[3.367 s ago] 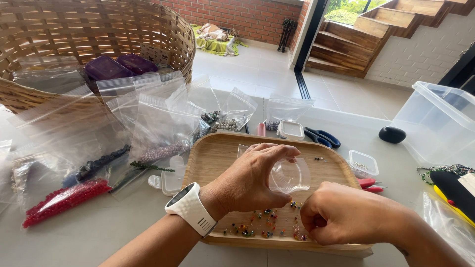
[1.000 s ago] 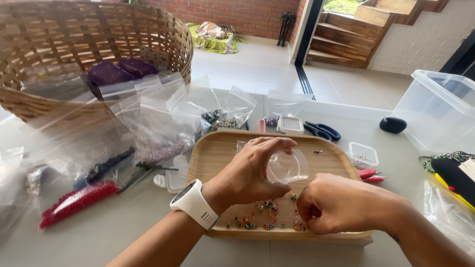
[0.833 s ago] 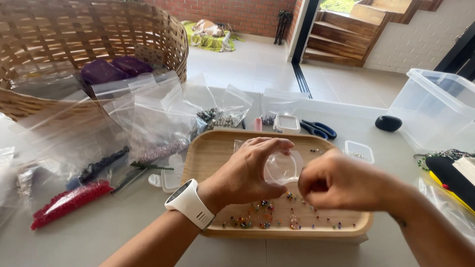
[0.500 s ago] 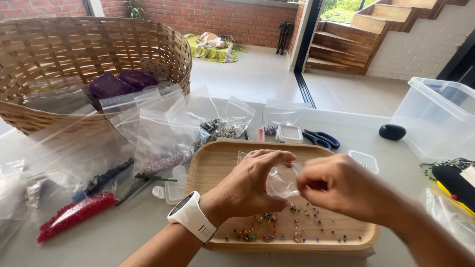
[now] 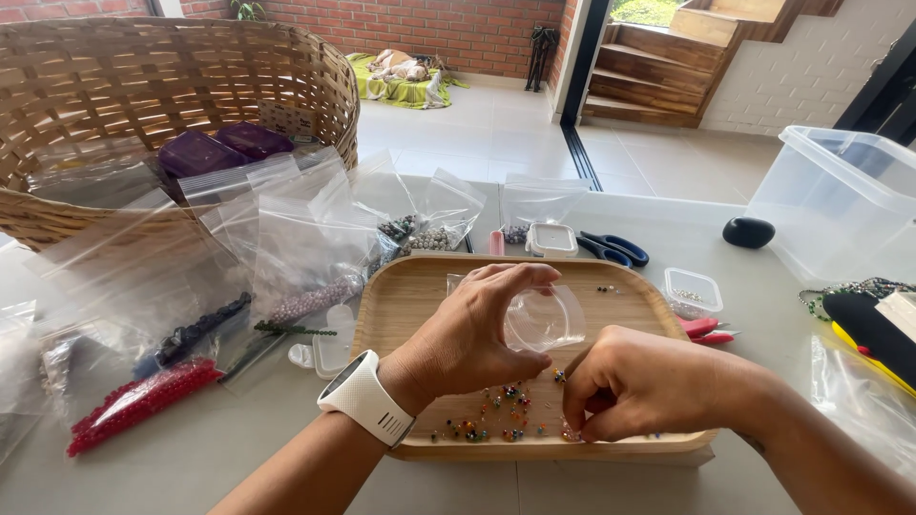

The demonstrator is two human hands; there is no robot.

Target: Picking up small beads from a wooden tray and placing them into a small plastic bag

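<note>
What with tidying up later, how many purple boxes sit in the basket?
2. One purple box lies at the left inside the wicker basket, the other just right of it, farther back. Plastic bags in front may hide more.

Pale matt wooden tray [image 5: 420,286], smooth-grained. Clear glossy plastic cup [image 5: 544,319] at its centre; glossy multicoloured beads [image 5: 496,415] at 6 o'clock. Glossy transparent plastic bags [image 5: 286,229] at 10 o'clock, beside a rough woven wicker basket [image 5: 143,86].

Red brick wall [image 5: 458,29], pale tiled floor [image 5: 477,133] (sunlit), wooden stairs [image 5: 668,86] beside a white wall [image 5: 811,67].
</note>
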